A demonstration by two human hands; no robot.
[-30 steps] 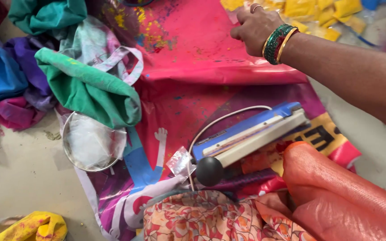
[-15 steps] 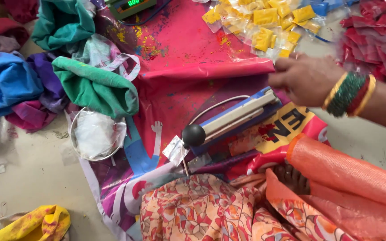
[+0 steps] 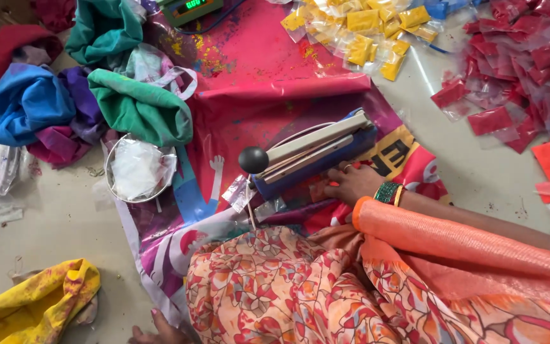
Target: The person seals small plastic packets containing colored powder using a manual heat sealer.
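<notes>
Right hand rests against the blue, long-barred heat sealer.

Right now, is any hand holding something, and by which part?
The right hand rests against the blue heat sealer at its base. A true grip cannot be told. The left hand holds nothing.

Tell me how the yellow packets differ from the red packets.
The yellow packets hold yellow powder; the red packets hold red or pink powder. The yellow packets lie heaped at the top middle, partly on the pink sheet; the red packets spread wider along the right, on the bare floor. Both are small clear plastic pouches.
</notes>
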